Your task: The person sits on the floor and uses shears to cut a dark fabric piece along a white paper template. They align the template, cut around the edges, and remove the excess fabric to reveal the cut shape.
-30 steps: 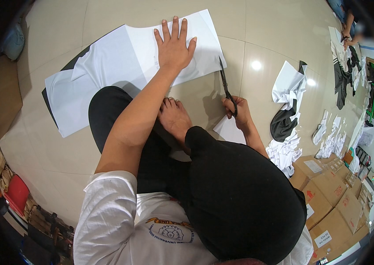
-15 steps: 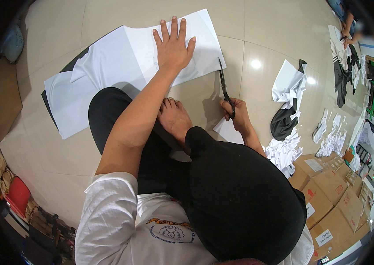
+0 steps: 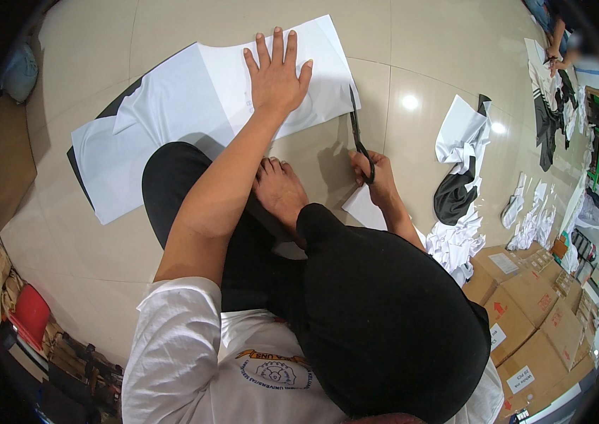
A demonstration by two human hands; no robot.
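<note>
My left hand [image 3: 276, 79] lies flat with fingers spread on a white sheet [image 3: 317, 63], pressing it down over white fabric [image 3: 172, 99]. Dark cloth [image 3: 121, 99] shows along the fabric's far left edge. In my right hand [image 3: 376, 175] is a pair of black scissors [image 3: 356, 127], my fingers through the handles. The blades point away from me and meet the right edge of the white sheet near its corner. Whether the blades have fabric between them is too small to tell.
My bare foot [image 3: 282, 189] rests just below the sheet. To the right lie white and black cloth pieces [image 3: 462, 134] and a pile of white scraps [image 3: 455, 244]. Cardboard boxes [image 3: 532, 318] stand at lower right. Another person's hands [image 3: 556, 60] work on cloth at upper right.
The scissors have shifted slightly farther away from me and a little left along the sheet's right edge. My left hand stays in place.
</note>
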